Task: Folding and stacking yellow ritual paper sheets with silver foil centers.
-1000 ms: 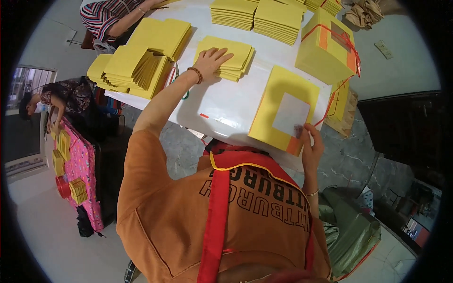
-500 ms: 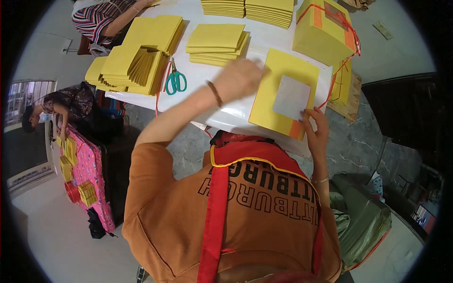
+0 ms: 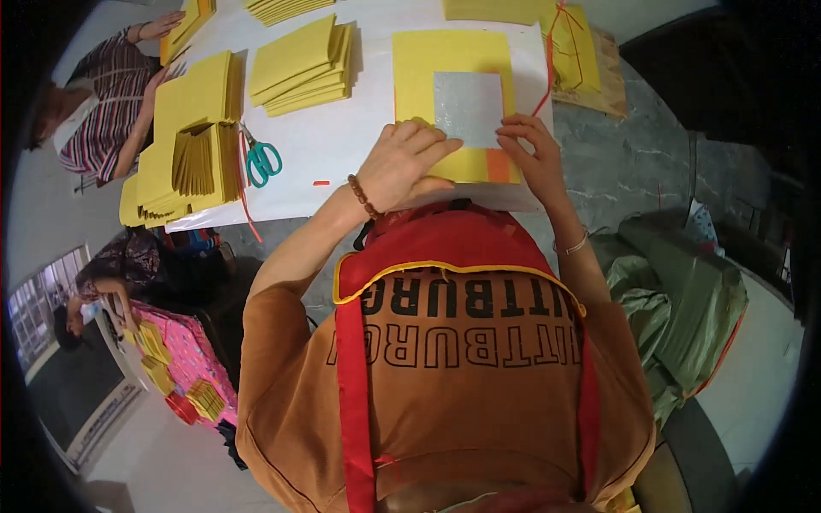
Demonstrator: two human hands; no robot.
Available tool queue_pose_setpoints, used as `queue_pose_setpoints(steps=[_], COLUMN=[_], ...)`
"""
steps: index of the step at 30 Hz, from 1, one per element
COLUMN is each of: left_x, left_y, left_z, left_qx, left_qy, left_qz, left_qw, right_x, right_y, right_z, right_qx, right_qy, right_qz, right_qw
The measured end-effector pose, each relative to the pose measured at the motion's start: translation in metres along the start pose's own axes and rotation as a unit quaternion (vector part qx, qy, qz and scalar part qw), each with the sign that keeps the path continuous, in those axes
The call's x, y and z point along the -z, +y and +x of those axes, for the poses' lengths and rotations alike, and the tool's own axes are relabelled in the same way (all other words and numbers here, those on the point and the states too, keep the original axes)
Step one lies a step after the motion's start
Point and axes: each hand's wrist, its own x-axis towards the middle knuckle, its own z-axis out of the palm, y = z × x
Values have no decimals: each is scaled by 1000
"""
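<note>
A flat yellow card panel lies on the white-covered table in front of me, with a pale grey, shiny rectangle on it and an orange strip near its lower right corner. My left hand rests on the panel's lower left part, its fingers stretched toward the rectangle's lower edge. At the rectangle's right edge is my right hand; its fingers are bent, with thumb and forefinger a little apart. Left of my hands lie green-handled scissors and a small orange-red scrap.
Stacked yellow folded pieces and a larger yellow pile stand leftward on the table. A co-worker in a striped top handles yellow pieces at far left. Another person bends over a pink-covered table. A red cord hangs at right.
My left hand has come down from its blurred sweep above the panel's left edge onto its lower part. My right hand stays by the grey rectangle. The whole view has shifted.
</note>
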Motion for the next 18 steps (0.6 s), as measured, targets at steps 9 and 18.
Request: queue_pose_setpoints(steps=[9, 18], left_x=[-5, -5], left_y=[-11, -10], left_z=[10, 12], left_qx=[25, 203], left_qy=[36, 6], left_qz=[-140, -249], left_qw=[989, 947], right_x=[-2, 8], right_y=[6, 14], right_z=[-2, -6], right_qx=[-54, 3], right_qy=[10, -47], right_qz=[108, 156], right_qw=[993, 987])
